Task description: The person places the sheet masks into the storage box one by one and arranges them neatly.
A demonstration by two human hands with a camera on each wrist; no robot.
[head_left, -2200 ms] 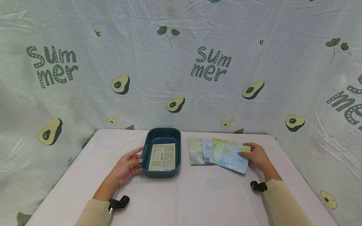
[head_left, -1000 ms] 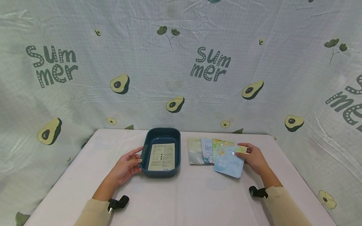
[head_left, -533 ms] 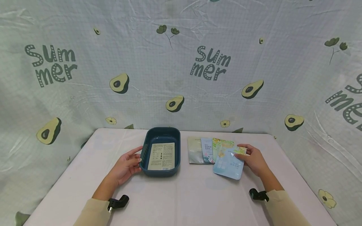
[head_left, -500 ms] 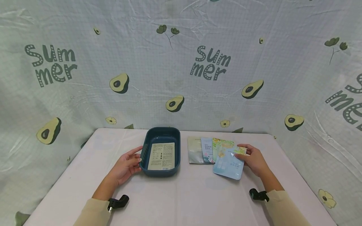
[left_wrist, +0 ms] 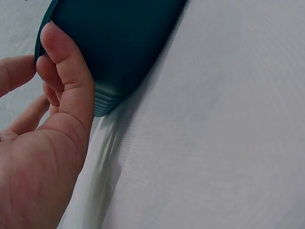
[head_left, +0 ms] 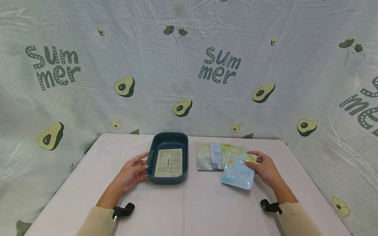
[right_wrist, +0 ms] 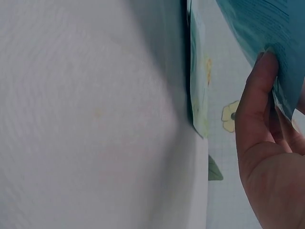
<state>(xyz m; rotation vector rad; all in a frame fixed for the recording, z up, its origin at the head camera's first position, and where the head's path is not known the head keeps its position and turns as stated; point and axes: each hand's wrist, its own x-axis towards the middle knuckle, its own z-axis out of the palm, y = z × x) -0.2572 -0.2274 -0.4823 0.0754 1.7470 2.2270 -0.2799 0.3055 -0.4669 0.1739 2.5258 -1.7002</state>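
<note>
My left hand holds the left rim of a dark blue plastic basin, its fingertips at the edge in the left wrist view. Inside the basin lies a cream sachet printed with text and a barcode. My right hand pinches a light blue sachet by its upper right corner. That sachet is raised off the table, as the right wrist view shows. Behind it, overlapping in a row, lie a green floral sachet, a small pale blue sachet and a silver-grey sachet.
Everything rests on a table with a white cloth. A curtain with avocado prints hangs behind the table and at both sides. A black wrist camera is strapped to each forearm.
The light blue sachet has come left and towards me off the green one, uncovering more of it, with my right hand pinching its corner throughout. My left hand stays on the basin.
</note>
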